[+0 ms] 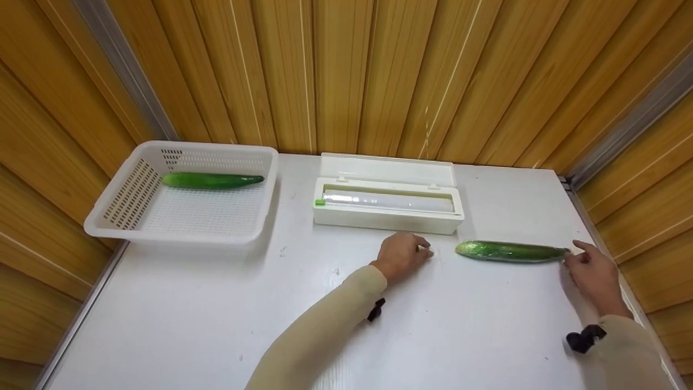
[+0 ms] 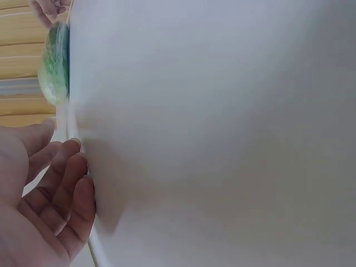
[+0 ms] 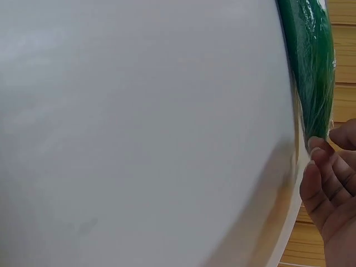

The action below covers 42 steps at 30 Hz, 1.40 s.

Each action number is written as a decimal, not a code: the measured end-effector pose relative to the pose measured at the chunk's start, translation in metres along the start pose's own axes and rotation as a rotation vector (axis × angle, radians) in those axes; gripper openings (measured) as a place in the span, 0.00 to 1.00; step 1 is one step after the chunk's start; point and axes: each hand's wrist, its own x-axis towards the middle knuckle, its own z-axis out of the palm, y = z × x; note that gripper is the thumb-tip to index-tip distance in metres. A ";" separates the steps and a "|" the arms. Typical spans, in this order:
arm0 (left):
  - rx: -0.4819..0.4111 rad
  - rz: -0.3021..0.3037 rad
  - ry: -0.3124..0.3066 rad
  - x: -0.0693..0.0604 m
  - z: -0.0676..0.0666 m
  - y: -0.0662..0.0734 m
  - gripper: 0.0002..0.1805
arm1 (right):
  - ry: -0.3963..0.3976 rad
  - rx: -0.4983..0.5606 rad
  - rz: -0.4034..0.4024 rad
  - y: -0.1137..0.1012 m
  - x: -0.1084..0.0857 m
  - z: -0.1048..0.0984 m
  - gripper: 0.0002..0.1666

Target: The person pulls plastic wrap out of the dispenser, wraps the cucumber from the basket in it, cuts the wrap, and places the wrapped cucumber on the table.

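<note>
Left hand [image 1: 401, 257]: loose, empty.
Right hand [image 1: 597, 276]: pinching wrapped cucumber [image 1: 509, 251] by its tip.
Film [image 3: 318, 50] (between our hands): tugging could tear it.

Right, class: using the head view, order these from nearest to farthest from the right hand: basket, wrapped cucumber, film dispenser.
1. Wrapped cucumber: its end at the right hand.
2. Film dispenser: farther left, in the middle.
3. Basket: far left.
</note>
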 end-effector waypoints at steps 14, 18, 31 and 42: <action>-0.027 -0.002 0.044 -0.021 -0.043 -0.024 0.16 | 0.071 -0.016 -0.166 -0.031 0.008 0.008 0.32; -0.011 0.001 0.061 -0.025 -0.051 -0.029 0.16 | 0.075 -0.029 -0.192 -0.040 0.009 0.011 0.31; 0.045 0.033 0.135 -0.033 -0.071 -0.044 0.15 | 0.041 -0.031 -0.248 -0.074 0.011 0.023 0.32; 0.089 0.009 0.193 -0.038 -0.098 -0.055 0.16 | 0.039 -0.020 -0.375 -0.104 0.013 0.036 0.30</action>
